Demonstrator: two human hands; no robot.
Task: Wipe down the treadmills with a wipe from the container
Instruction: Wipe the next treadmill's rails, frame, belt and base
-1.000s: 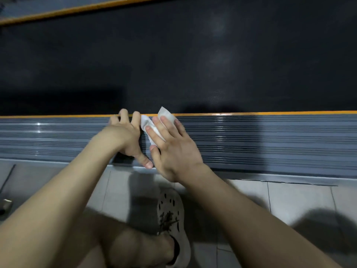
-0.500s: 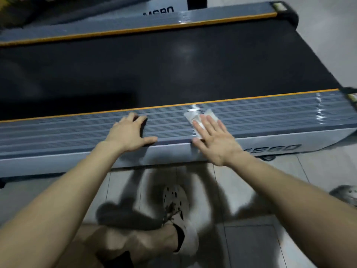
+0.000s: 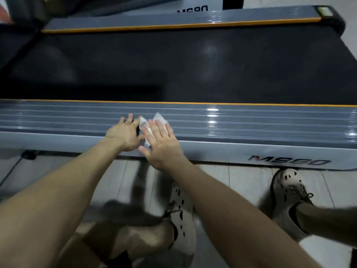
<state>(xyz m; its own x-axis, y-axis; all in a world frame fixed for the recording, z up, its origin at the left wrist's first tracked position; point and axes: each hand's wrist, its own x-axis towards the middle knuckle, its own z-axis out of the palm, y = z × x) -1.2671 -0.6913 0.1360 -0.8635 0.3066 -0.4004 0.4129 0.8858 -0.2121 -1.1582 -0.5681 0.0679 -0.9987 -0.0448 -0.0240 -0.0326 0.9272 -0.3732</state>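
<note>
So the wipe (image 3: 156,120) is lying flat on the ribbed grey side rail (image 3: 260,122) of the near treadmill, right at the front edge, with the black belt (image 3: 193,64) behind it. The right hand (image 3: 161,144) is spread out flat on top of it, fingers straight, pressing it down rather than gripping it. Two white corners poke out past the fingertips.

The left hand (image 3: 123,133) is resting on the rail just beside it, fingers loosely laid out, holding nothing as far as I can see. Its index finger might be touching the wipe's left edge, but it's too blurry there to say for sure.

Handling-wise, my take: that wipe is thin, limp and weighs nothing, probably damp. It'll bunch or roll up if you drag it by a corner, especially across those grooves, which look like they'd snag it. A flat palm over the middle seems like the way to go, with even pressure, running along the ribs rather than across them. The rail itself looks rigid and glossy, so no worries leaning on it.

The container isn't in view.
</note>
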